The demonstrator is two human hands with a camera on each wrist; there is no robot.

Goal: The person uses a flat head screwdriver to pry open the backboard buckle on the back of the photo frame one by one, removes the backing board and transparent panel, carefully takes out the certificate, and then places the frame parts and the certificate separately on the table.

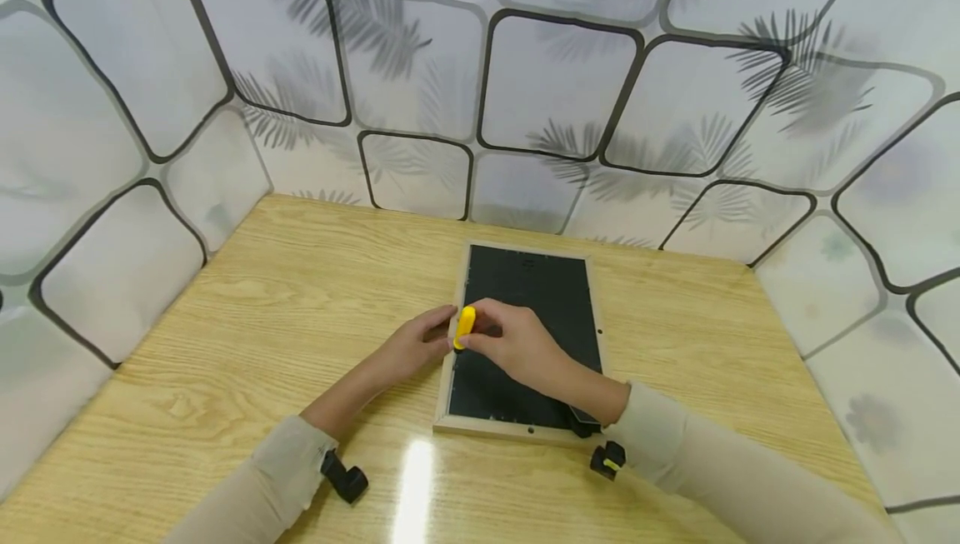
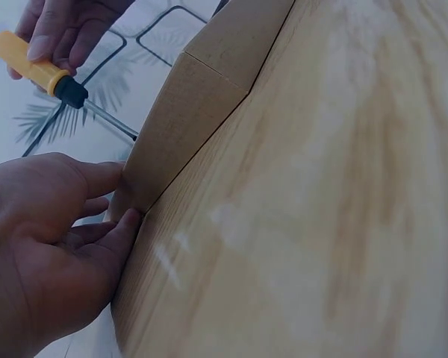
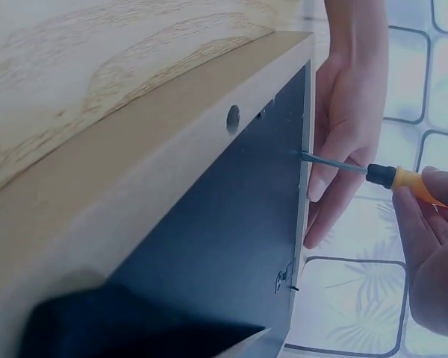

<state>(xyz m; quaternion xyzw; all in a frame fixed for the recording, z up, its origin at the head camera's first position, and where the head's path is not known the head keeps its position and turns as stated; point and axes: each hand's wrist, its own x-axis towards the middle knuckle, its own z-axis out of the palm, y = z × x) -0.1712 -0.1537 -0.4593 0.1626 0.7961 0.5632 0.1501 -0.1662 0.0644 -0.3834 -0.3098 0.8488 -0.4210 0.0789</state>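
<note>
A picture frame (image 1: 517,426) with a pale wooden border lies back side up on the table, its black backing board (image 1: 525,286) showing. My right hand (image 1: 521,348) grips the yellow handle of a screwdriver (image 1: 465,323) above the frame's left edge. In the right wrist view the screwdriver (image 3: 381,175) has a black collar and a thin metal shaft, whose tip meets the inner edge of the border. My left hand (image 1: 416,346) touches the outer left side of the frame; in the left wrist view its fingertips (image 2: 127,222) rest against the wood beside the screwdriver.
The wood-grain table (image 1: 322,277) extends around the frame. Patterned cloth walls (image 1: 555,86) stand behind and at both sides. A black stand leg (image 1: 581,423) lies at the frame's lower right, partly under my right forearm. Round holes (image 3: 233,119) mark the border.
</note>
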